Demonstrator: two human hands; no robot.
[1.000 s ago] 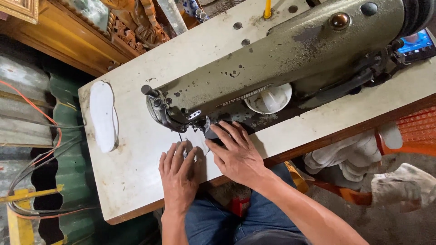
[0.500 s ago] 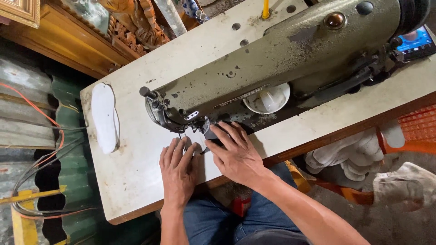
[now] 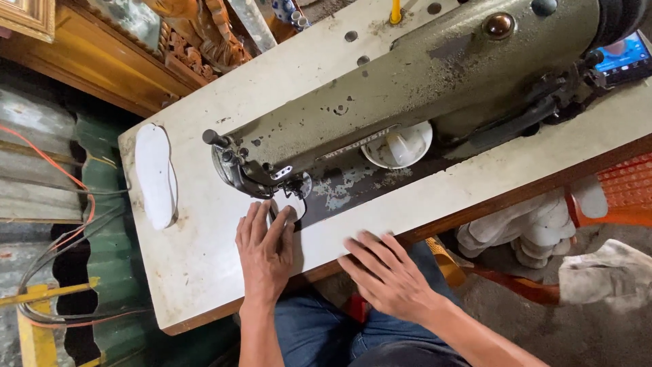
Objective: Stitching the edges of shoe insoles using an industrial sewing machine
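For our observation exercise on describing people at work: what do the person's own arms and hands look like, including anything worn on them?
Both forearms are bare, with no sleeves showing in view. The left hand and the right hand wear no gloves, and no rings, watch or wristbands can be seen. The fingers are bare, with short nails. Below the arms, blue jeans cover the lap.

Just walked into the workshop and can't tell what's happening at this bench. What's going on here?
A person in blue jeans sits at a worn olive-green industrial sewing machine on a scuffed cream tabletop. The left hand lies flat by the needle area, fingertips on a small pale piece there. The right hand hovers open at the table's front edge, holding nothing. A white shoe insole lies apart at the far left.
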